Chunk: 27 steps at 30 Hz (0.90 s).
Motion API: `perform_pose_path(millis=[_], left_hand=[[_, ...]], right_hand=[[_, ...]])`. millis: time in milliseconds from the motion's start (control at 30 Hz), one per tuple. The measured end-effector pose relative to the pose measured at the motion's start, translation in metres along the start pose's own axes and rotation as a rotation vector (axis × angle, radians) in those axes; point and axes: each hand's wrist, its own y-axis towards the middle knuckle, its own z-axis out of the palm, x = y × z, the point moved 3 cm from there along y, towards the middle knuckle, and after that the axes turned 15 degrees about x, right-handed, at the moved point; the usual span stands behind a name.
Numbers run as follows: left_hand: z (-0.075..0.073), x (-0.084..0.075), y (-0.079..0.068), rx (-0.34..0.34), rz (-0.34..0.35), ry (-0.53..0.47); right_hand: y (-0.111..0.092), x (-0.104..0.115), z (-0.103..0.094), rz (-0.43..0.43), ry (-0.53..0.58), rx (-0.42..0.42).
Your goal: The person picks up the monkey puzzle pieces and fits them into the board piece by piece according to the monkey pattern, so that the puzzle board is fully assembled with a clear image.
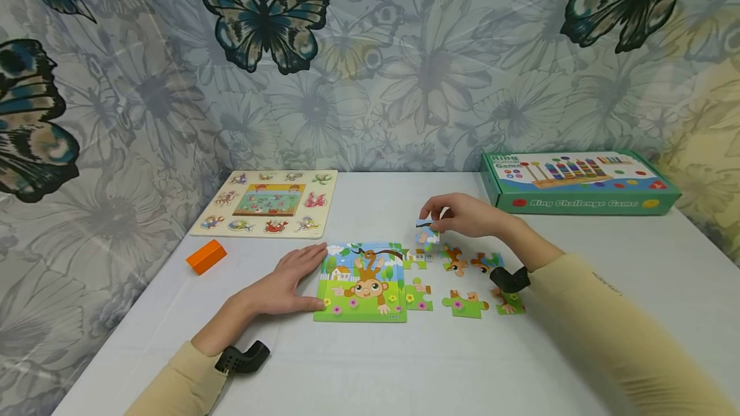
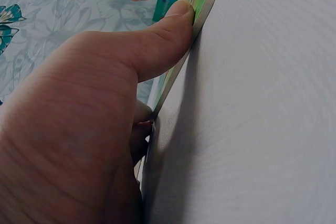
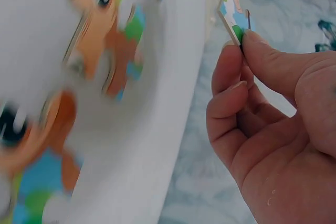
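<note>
My right hand (image 1: 465, 216) pinches a jigsaw piece (image 1: 426, 236) between thumb and fingertips. Raised above the table, this piece shows blue sky, a pinkish shape and a bit of green in the right wrist view. A square monkey puzzle board (image 1: 364, 314) lies flat before me. Along its left edge rests my left hand (image 1: 291, 281), thumb (image 2: 176, 22) on the near-left rim and fingers stretched toward the far corner. Several loose pieces lie right of the board, among them a green one with a flower (image 1: 466, 305) and a brown monkey-face piece (image 1: 455, 262).
An orange block (image 1: 206, 257) sits left of my left hand. Behind it lies a wooden sea-animal board (image 1: 202, 226). The green Ring Challenge Game box (image 1: 590, 203) stands at the back right, beyond my right forearm. Butterfly-patterned cloth (image 1: 370, 101) hangs behind the table.
</note>
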Motion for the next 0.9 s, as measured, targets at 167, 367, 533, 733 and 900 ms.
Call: perform_pose_path(millis=[167,367,533,733,900], left_hand=[[0.0,0.0,0.0,0.001,-0.002,-0.002],[0.0,0.001,0.0,0.0,0.0,0.003],[0.0,0.001,0.0,-0.002,0.006,0.001],[0.0,0.001,0.0,0.003,0.002,0.015],[0.0,0.001,0.001,0.0,0.006,0.008]], right_hand=[[0.018,0.008,0.008,-0.032,0.002,0.041],[0.035,0.019,0.022,-0.021,0.038,0.09],[0.046,0.025,0.031,-0.04,0.03,0.112],[0.054,0.029,0.039,-0.057,0.033,0.143],[0.06,0.03,0.045,-0.051,0.0,0.161]])
